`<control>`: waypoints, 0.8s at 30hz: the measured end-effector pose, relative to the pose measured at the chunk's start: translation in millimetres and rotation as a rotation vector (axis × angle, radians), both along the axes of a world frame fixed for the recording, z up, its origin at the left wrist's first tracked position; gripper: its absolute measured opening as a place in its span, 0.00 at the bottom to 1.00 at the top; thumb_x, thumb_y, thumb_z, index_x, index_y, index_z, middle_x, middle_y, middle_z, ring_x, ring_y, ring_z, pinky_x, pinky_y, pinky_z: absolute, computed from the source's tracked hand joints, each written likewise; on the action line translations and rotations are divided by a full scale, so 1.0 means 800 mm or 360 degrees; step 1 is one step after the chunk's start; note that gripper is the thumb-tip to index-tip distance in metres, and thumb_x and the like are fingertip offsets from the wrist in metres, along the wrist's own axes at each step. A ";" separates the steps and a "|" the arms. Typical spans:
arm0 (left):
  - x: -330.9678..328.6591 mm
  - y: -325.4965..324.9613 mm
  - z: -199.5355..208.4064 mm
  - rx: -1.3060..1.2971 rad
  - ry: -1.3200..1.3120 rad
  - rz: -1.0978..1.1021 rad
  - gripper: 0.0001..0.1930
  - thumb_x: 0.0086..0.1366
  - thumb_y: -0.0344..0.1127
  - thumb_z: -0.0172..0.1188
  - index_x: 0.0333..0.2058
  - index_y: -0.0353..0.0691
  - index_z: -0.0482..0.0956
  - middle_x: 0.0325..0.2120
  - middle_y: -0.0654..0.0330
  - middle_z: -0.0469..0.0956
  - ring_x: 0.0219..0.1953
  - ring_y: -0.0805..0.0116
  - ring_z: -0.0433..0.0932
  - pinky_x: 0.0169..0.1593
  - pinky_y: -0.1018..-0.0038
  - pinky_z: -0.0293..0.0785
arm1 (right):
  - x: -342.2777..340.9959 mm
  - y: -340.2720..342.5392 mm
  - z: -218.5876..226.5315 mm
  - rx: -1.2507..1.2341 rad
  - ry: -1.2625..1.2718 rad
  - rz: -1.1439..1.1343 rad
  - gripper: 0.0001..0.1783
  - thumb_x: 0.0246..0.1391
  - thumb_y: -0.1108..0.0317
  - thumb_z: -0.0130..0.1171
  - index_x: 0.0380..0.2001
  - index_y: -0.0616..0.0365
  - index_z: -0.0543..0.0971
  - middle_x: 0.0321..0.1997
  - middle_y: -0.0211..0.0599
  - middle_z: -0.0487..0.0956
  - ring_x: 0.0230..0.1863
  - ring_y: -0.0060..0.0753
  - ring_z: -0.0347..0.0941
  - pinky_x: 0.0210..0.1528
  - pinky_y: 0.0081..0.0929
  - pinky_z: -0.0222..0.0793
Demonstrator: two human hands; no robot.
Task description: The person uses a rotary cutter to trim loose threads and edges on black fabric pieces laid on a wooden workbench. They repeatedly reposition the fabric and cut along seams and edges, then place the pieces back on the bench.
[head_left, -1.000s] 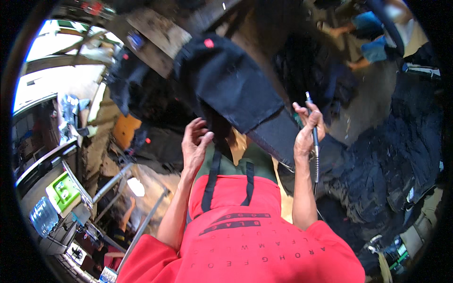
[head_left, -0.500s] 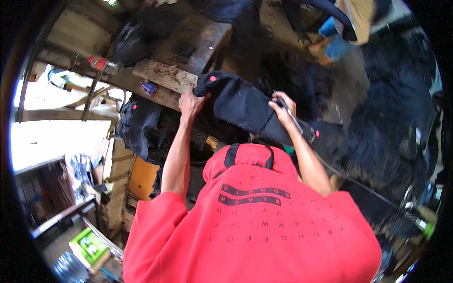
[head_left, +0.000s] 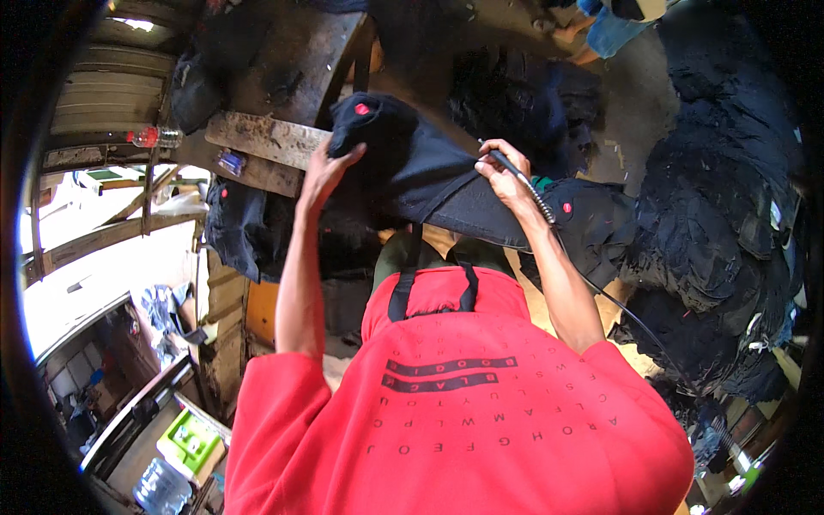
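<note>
A long piece of black cloth [head_left: 421, 172], perhaps a trouser leg, stretches between my hands and bears a red round mark at its far left end. My left hand [head_left: 330, 167] grips its left end beside the wooden board, thumb apart; the other fingers are partly hidden. With my right hand [head_left: 506, 167] I hold a slim black pen-shaped handpiece [head_left: 502, 161], and the fingertips pinch the cloth's edge. A spring-sleeved cord [head_left: 618, 305] runs from the handpiece along my right forearm to the lower right.
A worn plank [head_left: 266, 137] and a wooden table [head_left: 318, 51] stand at the far left, with a clear red-capped bottle [head_left: 159, 137] nearby. Big heaps of black cloth [head_left: 721, 189] lie on the right. Another person's blue-clad leg [head_left: 614, 34] shows at top right. A lime-green tray [head_left: 189, 442] sits lower left.
The cloth's left end and my left hand have shifted left and are slightly farther up. My right hand has moved a little, still with the handpiece; the cloth now looks pulled into folds toward it.
</note>
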State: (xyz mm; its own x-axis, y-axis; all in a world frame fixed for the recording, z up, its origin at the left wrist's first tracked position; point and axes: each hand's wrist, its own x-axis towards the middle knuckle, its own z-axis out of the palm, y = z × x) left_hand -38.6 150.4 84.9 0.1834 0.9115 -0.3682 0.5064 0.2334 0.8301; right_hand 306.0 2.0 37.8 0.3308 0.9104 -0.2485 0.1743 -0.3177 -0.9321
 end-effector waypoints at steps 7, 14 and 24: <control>0.013 -0.071 -0.020 0.0459 0.0770 -0.0237 0.46 0.43 0.57 0.89 0.56 0.34 0.84 0.47 0.41 0.88 0.53 0.44 0.86 0.60 0.55 0.80 | 0.128 -0.104 -0.022 -0.0029 -0.0050 -0.0128 0.17 0.57 0.81 0.73 0.48 0.55 0.85 0.41 0.24 0.85 0.43 0.19 0.82 0.49 0.20 0.78; 0.255 -0.226 -0.024 0.0160 0.0620 -0.0277 0.54 0.40 0.64 0.89 0.60 0.37 0.76 0.48 0.39 0.84 0.52 0.40 0.82 0.56 0.51 0.79 | 0.323 -0.177 0.036 -0.0338 -0.0741 -0.0627 0.15 0.59 0.80 0.72 0.48 0.52 0.87 0.37 0.23 0.85 0.40 0.18 0.81 0.45 0.21 0.77; 0.149 -0.113 -0.011 0.0529 0.0650 0.0407 0.47 0.46 0.56 0.90 0.58 0.33 0.77 0.42 0.37 0.89 0.44 0.45 0.91 0.50 0.55 0.86 | 0.183 0.016 0.124 0.0803 -0.1121 -0.0045 0.15 0.55 0.75 0.75 0.47 0.59 0.85 0.46 0.44 0.87 0.49 0.46 0.85 0.56 0.38 0.78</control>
State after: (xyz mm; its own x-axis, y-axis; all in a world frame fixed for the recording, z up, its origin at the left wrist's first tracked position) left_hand 80.7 59.7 75.8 -0.1543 0.9868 -0.0497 0.7627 0.1509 0.6289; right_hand 452.5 15.1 137.0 0.2797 0.8460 0.4540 0.7622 0.0919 -0.6408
